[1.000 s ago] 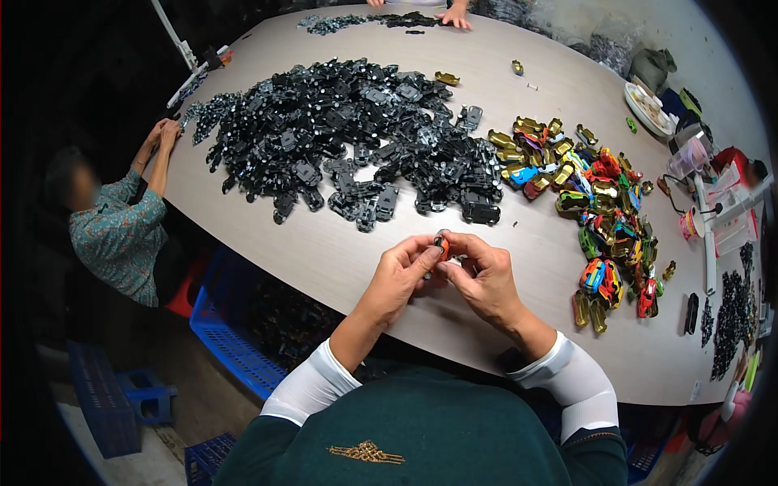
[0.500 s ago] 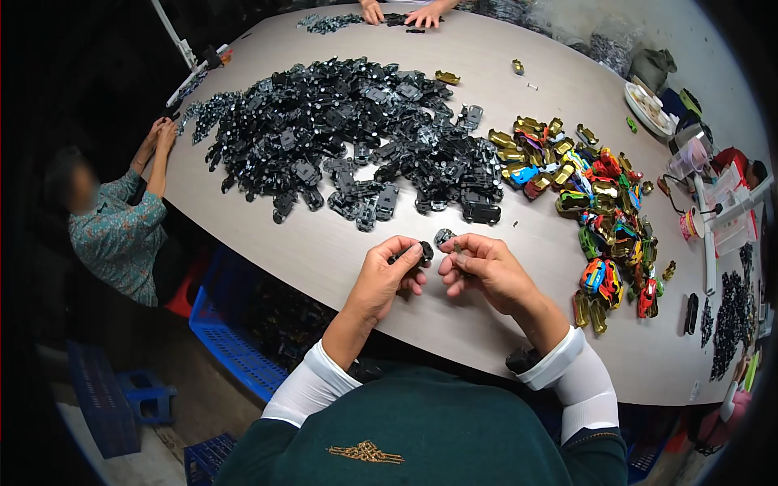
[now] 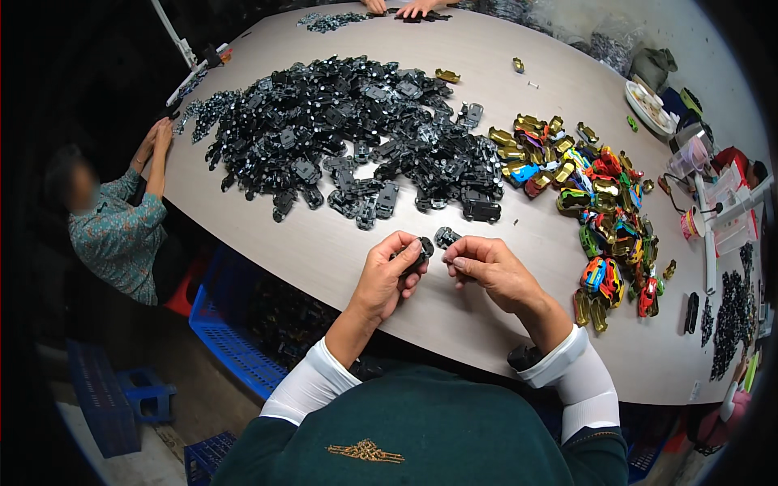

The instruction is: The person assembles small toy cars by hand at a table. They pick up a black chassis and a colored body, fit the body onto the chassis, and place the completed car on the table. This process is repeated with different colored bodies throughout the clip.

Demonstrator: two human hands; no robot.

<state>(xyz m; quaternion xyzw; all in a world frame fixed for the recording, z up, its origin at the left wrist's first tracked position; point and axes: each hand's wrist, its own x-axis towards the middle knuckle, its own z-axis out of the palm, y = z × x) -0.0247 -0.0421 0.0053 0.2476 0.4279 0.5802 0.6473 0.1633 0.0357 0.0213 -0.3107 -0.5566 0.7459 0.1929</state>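
My left hand point(image 3: 387, 275) grips a small black toy-car chassis point(image 3: 421, 249) by its fingertips, just above the near edge of the big oval table point(image 3: 324, 251). My right hand point(image 3: 486, 270) is a little to its right, pinching a second small dark part point(image 3: 446, 237). The two hands are apart, with a narrow gap between them. Beyond them lies a wide heap of black chassis parts point(image 3: 356, 138). To the right spreads a pile of colourful toy-car bodies point(image 3: 600, 202) in gold, red, blue and green.
A seated person in a patterned top point(image 3: 113, 227) rests both hands on the table's left edge. Another person's hands point(image 3: 401, 8) work at the far end. Blue crates point(image 3: 231, 332) and a blue stool point(image 3: 146, 397) stand on the floor; cups, tape and clutter crowd the right edge.
My hands were joined on one piece a second ago. They have since drawn apart, each keeping a small dark part, and have stayed near the table's front edge.
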